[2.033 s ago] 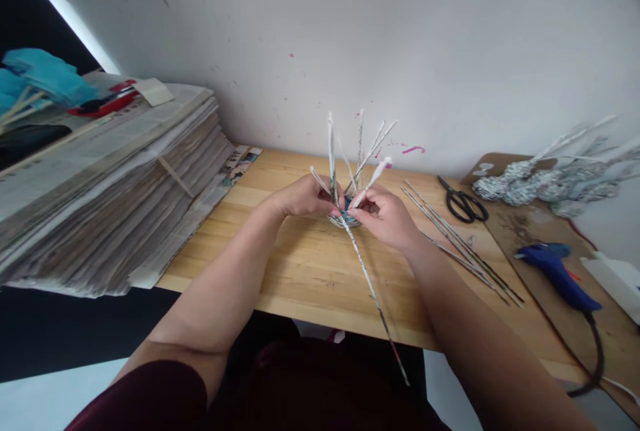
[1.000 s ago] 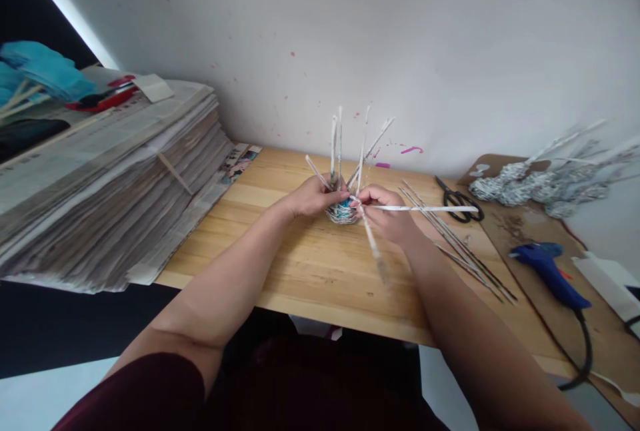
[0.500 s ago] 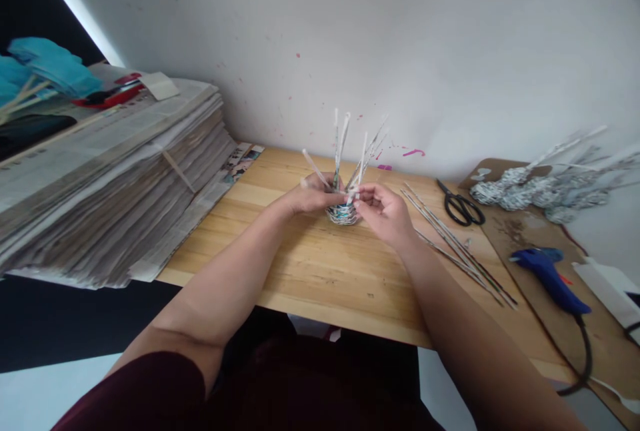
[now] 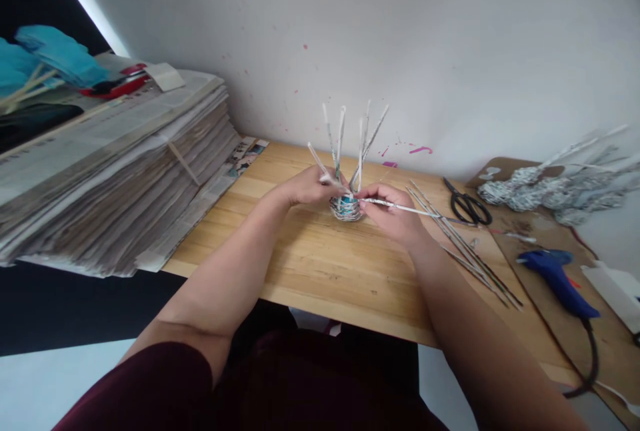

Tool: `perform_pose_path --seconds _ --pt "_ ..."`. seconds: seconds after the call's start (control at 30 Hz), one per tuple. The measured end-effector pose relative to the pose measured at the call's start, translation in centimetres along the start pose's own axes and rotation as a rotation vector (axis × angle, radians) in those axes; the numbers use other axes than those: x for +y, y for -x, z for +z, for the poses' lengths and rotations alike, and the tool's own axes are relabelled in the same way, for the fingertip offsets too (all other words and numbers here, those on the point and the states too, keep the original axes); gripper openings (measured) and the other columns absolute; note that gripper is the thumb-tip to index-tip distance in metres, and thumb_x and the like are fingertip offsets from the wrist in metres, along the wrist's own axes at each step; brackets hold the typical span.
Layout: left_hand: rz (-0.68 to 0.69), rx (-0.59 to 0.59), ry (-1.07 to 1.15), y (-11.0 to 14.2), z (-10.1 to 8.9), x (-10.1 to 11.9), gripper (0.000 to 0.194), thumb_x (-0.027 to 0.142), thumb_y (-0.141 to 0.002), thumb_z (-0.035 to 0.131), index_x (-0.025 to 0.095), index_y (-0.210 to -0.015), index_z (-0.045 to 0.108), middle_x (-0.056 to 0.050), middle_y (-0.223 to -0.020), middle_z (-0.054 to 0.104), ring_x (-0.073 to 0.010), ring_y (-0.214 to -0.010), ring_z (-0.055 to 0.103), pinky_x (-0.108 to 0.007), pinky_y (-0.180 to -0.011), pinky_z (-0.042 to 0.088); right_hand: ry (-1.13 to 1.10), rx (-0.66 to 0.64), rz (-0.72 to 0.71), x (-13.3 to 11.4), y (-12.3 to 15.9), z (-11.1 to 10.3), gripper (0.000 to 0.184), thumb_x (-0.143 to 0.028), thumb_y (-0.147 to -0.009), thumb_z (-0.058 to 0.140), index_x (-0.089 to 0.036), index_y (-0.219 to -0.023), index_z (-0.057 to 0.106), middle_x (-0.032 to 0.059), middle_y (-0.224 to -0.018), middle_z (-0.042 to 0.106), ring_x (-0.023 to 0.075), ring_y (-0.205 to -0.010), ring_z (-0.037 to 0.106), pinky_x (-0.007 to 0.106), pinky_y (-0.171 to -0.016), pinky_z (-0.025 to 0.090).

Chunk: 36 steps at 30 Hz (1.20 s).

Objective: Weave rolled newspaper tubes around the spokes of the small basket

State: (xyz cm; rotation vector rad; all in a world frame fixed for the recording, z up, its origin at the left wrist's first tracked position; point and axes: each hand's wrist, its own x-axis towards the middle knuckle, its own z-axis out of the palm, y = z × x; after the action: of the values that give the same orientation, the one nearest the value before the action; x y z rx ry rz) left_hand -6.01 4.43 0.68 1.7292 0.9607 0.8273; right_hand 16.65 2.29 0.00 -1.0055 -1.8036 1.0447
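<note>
Basket [image 4: 346, 210] stands on the table [image 4: 310, 264], your left hand [image 4: 315, 186] clamped on it, your right hand [image 4: 395, 219] pinching the long strand [image 4: 420, 212]. That strand has swung out rightward — weaving looks unfinished

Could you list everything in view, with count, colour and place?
Basket: 1, grey, between hands
Upright strips: several, whitish, on basket
Long strip: 1, white, across right hand
Loose strips: several, grey, right
Scissors: 1, black, back right
Glue gun: 1, blue, on board
Board: 1, brown, right
Woven pieces: several, grey, right
Newspaper stack: 1, grey, left
Tool: 1, red-black, on stack
Cloth: unclear, blue, far left
Table: 1, tan, centre
Wall: 1, white, back
Left hand: 1, bare, basket's left
Right hand: 1, bare, basket's right
</note>
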Motion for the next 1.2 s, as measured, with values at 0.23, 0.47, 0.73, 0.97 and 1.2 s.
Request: perform_pose_path --seconds 0.23,0.47,0.73,0.97,1.2 --pt "0.037 -0.057 -0.044 0.3 -0.1 0.4 0.017 0.029 -0.085 0.070 0.013 -0.089 0.074 -0.006 -0.085 0.077 -0.0145 -0.077 0.068 -0.027 -0.074 0.053 0.032 -0.206 -0.098 -0.2 -0.2 -1.7 0.015 -0.030 -0.080 0.075 -0.024 -0.092 0.083 0.0076 -0.105 0.076 0.0231 -0.099 0.071 0.039 -0.090 0.057" --pt "0.065 -0.044 0.000 0.7 -0.1 1.0 0.017 0.020 -0.082 0.072 0.013 -0.097 0.073 -0.007 -0.095 0.077 -0.0140 -0.081 0.069 -0.028 -0.078 0.054 0.068 -0.173 -0.079 -0.5 -0.1 -1.4 0.014 -0.033 -0.084 0.073 -0.022 -0.089 0.081 0.0074 -0.098 0.075 0.0207 -0.090 0.071 0.035 -0.080 0.058" --pt "0.055 0.047 -0.004 -0.1 0.2 -0.1 0.014 0.025 -0.082 0.071 0.011 -0.086 0.071 -0.003 -0.074 0.070 -0.0138 -0.067 0.063 -0.026 -0.067 0.051 0.172 -0.096 -0.122 -0.5 0.3 -0.2 0.021 -0.025 -0.085 0.068 -0.020 -0.104 0.076 0.0076 -0.097 0.075 0.0185 -0.081 0.070 0.034 -0.077 0.058" --pt "0.147 0.092 0.007 -0.4 1.2 -0.3 0.020 0.033 -0.083 0.071 0.013 -0.085 0.070 -0.002 -0.075 0.070 -0.0131 -0.069 0.063 -0.024 -0.068 0.050 0.262 -0.080 -0.177 -0.4 0.2 -0.5 0.012 -0.020 -0.084 0.064 -0.019 -0.092 0.073 0.0066 -0.093 0.070 0.0175 -0.076 0.068 0.032 -0.072 0.056" --pt "0.139 0.176 -0.158 -0.5 2.4 -0.3 0.022 0.036 -0.087 0.066 0.015 -0.085 0.072 0.000 -0.072 0.069 -0.0131 -0.069 0.062 -0.022 -0.066 0.047 0.311 -0.133 -0.263 -0.8 0.4 -0.5 0.015 -0.016 -0.081 0.065 -0.022 -0.093 0.073 0.0061 -0.095 0.068 0.0210 -0.090 0.067 0.035 -0.081 0.054"
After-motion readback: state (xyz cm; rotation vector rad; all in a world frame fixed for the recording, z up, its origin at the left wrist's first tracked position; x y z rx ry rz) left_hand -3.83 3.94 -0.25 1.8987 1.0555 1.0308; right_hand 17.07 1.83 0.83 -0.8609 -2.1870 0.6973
